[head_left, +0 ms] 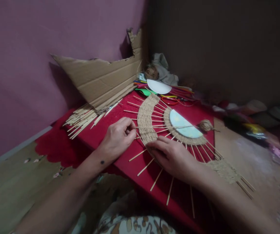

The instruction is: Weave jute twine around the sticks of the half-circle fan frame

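A person's lap in white cloth with brown and dark patches (142, 226) sits closest, at the bottom centre of the frame, with both bare forearms reaching over it. From where I stand, the left hand (121, 134) is closed in a pinch, seemingly on a thin strand of tan twine (183, 127). The strand runs nearly level to the right, over a pale blue half-disc with yellow spots (182, 125), to a small ball of tan twine (205, 125).

Just right of that hand lies a half-round fan of pale wooden sticks and woven tan twine (145, 118), mid-frame on a counter covered in red cloth (195, 112). Its outer band bows leftward, its upper stretch running mostly up and down the frame, so the strand crosses it. The left hand is nearer that outer edge; the right hand (172, 156) rests on the band's lower part, fingers bent.

The right hand and forearm hide the band there, so I cannot tell whether those fingers grip or only press, nor whether the weave runs unbroken to the woven patch at lower right. The strand's end is lost in the left fingers, and the dark right edge is blurred.
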Demonstrator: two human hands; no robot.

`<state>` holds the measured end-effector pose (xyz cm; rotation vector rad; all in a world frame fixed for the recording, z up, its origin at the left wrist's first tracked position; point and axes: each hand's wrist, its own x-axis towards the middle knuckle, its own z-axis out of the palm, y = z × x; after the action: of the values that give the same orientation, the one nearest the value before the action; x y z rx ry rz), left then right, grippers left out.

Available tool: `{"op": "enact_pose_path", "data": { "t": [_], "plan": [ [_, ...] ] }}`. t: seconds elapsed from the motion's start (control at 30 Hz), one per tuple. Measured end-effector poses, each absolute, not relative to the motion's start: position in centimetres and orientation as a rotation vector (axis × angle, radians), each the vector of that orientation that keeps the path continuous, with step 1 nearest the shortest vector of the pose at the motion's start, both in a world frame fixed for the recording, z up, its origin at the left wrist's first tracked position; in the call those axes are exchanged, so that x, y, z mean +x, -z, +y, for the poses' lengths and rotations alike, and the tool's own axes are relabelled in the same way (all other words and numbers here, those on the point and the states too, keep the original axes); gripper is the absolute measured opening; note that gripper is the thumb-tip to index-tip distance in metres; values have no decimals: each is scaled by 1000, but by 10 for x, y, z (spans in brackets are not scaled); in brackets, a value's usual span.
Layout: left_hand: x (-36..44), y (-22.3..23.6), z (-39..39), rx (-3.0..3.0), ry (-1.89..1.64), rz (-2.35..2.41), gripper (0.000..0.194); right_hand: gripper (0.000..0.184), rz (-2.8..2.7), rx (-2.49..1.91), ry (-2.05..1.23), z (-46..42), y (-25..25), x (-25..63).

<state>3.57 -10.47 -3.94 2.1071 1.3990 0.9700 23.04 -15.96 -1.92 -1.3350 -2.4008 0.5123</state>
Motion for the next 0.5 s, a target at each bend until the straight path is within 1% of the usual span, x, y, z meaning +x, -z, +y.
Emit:
{"op": "enact_pose_path", "data": {
  "t": [0.1,0.23,0.37,0.5],
  "plan": [
    [36,42,-106,2129,-991,1421,7,24,-2506,-1426,-417,-144,11,217],
    [37,42,-109,2120,-1025,1410,7,23,-2644,-1506,-203,-129,10,200],
    [36,42,-112,2101,-1051,1435,11,22,-2794,-1479,24,-125,10,191],
    [32,44,-116,2210,-1029,1470,14,20,-2884,-1422,97,-125,8,187]
  ]
}}
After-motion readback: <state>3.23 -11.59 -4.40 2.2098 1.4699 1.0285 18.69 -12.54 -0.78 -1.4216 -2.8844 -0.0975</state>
